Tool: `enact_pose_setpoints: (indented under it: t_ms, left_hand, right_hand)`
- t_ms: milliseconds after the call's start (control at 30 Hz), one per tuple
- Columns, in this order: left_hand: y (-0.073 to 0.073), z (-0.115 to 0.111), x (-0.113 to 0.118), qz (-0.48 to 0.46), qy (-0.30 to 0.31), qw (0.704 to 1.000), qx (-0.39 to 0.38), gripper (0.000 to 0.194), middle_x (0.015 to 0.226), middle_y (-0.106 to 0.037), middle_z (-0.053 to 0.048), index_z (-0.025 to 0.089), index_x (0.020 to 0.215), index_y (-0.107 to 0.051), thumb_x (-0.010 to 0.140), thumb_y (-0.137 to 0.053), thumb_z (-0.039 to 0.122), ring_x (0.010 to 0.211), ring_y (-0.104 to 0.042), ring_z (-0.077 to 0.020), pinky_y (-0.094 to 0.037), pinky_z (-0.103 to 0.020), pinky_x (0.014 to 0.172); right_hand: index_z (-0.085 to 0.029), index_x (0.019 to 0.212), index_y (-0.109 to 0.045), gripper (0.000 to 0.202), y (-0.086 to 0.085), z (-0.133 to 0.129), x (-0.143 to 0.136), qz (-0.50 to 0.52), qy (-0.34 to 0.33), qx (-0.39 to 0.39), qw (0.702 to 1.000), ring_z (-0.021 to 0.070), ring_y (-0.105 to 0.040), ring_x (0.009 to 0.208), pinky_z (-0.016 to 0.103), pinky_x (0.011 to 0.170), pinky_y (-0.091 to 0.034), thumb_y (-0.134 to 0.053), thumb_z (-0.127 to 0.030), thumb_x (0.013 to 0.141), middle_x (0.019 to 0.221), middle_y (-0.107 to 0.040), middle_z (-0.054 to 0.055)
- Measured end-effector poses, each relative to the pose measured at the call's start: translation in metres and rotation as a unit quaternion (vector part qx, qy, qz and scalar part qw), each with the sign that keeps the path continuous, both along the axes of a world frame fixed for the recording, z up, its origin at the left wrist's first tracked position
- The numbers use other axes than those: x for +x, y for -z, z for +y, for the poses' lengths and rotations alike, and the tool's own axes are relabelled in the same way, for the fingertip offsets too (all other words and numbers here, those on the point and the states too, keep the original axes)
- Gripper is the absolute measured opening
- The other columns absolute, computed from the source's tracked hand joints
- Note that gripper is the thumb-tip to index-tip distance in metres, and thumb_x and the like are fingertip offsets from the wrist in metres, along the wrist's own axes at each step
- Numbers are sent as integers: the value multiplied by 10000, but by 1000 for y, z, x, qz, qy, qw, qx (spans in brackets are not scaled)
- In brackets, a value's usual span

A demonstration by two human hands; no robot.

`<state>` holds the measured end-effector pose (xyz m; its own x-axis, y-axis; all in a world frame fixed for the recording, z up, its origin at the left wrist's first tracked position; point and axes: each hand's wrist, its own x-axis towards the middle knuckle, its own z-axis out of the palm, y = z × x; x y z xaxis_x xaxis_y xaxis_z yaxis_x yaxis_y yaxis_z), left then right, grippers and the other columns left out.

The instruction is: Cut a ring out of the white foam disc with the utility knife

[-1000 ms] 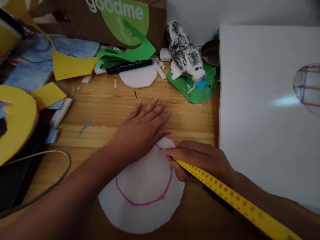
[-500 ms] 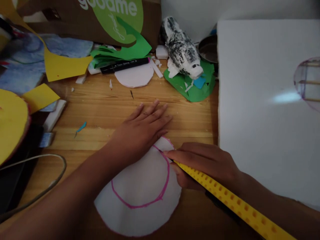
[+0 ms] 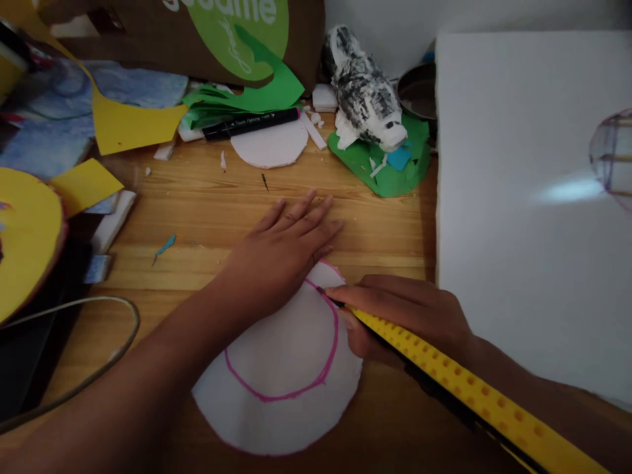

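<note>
Yellow disc (image 3: 32, 247), one, cut off by the left edge of view. Cable (image 3: 137, 319), one, curving near it. Marker (image 3: 254, 123), one, lying at the back of the desk (image 3: 197, 214). Left hand (image 3: 281, 257), one, flat as half a second earlier: grip released, palm over the upper part of the white disc, fingers slightly spread on the desk. White disc (image 3: 286, 359), one, on the desk, bearing one pink ring (image 3: 324, 377). Model animal (image 3: 365, 92), one, on one green sheet (image 3: 392, 179). Right hand (image 3: 424, 303), one, grip clenched round the front end of the tool. Tool (image 3: 451, 374), one, yellow, dimpled; long axis slanting lower right to upper left, tip (image 3: 322, 291) pointing up-left onto the ring's upper right; that dark tip now shows ahead of the forefinger, mostly hidden half a second ago. White board (image 3: 508, 263), one, far right.
</note>
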<state>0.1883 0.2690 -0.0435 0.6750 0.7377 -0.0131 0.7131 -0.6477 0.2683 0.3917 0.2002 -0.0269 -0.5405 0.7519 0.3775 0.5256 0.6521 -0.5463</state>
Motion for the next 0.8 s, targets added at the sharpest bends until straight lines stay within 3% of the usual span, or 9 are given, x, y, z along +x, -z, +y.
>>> enact_pose_setpoints:
  t_ms: [200, 367, 800]
  left_hand:
    - [1, 0, -1, -1, 2, 1000, 5, 482, 1673, -264, -41, 241, 1541, -389, 1085, -279, 349, 1563, -122, -229, -145, -507, 1257]
    - [1, 0, -2, -1, 6, 1000, 4, 485, 1674, -258, -56, 232, 1546, -380, 1083, -291, 343, 1562, -123, -243, -144, -513, 1256]
    - [3, -2, -1, 1, 5, 1000, 5, 481, 1682, -241, -59, 230, 1547, -376, 1085, -284, 329, 1566, -108, -247, -139, -524, 1253]
  right_hand:
    - [-176, 1184, -610, 277, -4, -5, 2, -9, -11, 50, 999, 134, -637, 642, 254, 608, -556, -590, -99, 919, 781, -662, 18]
    - [-171, 1185, -599, 251, -5, -7, 4, -29, -28, 53, 998, 147, -650, 665, 266, 623, -581, -572, -137, 938, 796, -675, 26]
    - [-150, 1138, -610, 204, -12, -16, -4, -34, 23, 64, 997, 125, -674, 663, 218, 630, -583, -558, -132, 941, 786, -691, 5]
